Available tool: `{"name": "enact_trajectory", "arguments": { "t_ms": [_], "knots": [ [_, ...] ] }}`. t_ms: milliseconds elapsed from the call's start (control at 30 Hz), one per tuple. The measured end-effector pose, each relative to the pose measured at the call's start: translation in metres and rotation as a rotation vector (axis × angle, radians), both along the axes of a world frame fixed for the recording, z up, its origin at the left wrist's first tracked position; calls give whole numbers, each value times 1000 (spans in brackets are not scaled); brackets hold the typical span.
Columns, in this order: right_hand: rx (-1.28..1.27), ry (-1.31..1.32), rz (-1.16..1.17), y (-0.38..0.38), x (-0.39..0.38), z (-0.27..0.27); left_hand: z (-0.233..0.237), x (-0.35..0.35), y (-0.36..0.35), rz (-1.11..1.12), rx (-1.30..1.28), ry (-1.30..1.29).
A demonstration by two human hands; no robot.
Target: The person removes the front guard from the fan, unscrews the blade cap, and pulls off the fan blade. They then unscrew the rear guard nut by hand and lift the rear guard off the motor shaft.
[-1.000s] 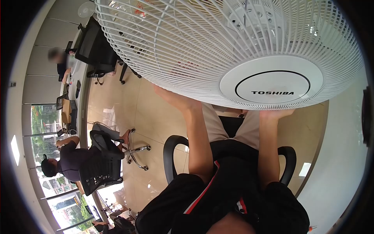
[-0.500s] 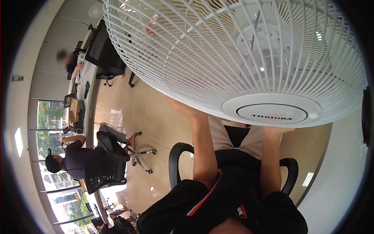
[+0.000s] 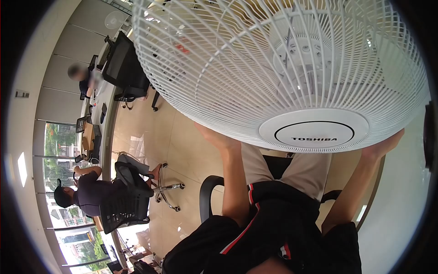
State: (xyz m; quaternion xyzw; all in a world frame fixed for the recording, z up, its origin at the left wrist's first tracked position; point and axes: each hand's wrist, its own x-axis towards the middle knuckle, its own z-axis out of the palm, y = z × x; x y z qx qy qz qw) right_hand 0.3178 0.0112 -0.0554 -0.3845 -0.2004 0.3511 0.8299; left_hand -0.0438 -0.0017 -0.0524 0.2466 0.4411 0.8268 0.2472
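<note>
A large white electric fan (image 3: 315,132) fills the upper part of the view. Its wire cage is close to me, and the round badge on its front reads TOSHIBA. My left hand (image 3: 213,136) grips the cage at its lower left edge, the fingers going out of sight behind the wires. At the lower right edge, my right hand (image 3: 384,144) holds the cage too, and its fingertips are likewise hidden. Through the wires the fan's hub and motor housing (image 3: 305,48) show faintly.
I sit in a chair with black armrests (image 3: 211,194). Off to the left, a person (image 3: 93,194) sits in a wheeled office chair (image 3: 122,201), and another person (image 3: 82,77) is farther back by a monitor (image 3: 119,59). A pale surface (image 3: 401,201) lies at my right.
My right hand has moved outward to the right, from beneath the badge to the cage's right edge. The left hand stays about where it was. The fan has shifted slightly in view.
</note>
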Motion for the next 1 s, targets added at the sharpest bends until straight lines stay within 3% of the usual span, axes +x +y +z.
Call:
{"name": "enact_trajectory", "arguments": {
  "t_ms": [100, 167, 233, 367, 400, 433, 533, 633, 933, 1000],
  "knots": [
    [64, -57, 84, 5, 2, 0, 28, -2, -2, 45, -97, 71],
    [117, -67, 150, 6, 7, -9, 67, -13, -6, -2, -27, -44],
    [171, -53, 216, 4, 22, -29, 100, -29, -11, -90, 36, 49],
    [124, 33, 173, -3, 1, -9, 126, -39, -6, -182, 25, 213],
    [135, 39, 203, -5, 1, -7, 124, -37, 2, -42, 13, 241],
    [143, 44, 226, -8, 1, -4, 124, -36, 3, -37, 2, 278],
    [-88, -43, 10, -10, -16, 18, 125, -34, 5, -30, -69, 459],
    [-63, -43, 12, -12, -14, 17, 136, -24, 10, 6, -43, 357],
    [-54, -172, -12, -11, -16, 8, 122, -48, 19, -64, -13, 518],
    [3, -92, 8, -11, -15, 6, 120, -52, 17, -77, -34, 546]
  ]
}}
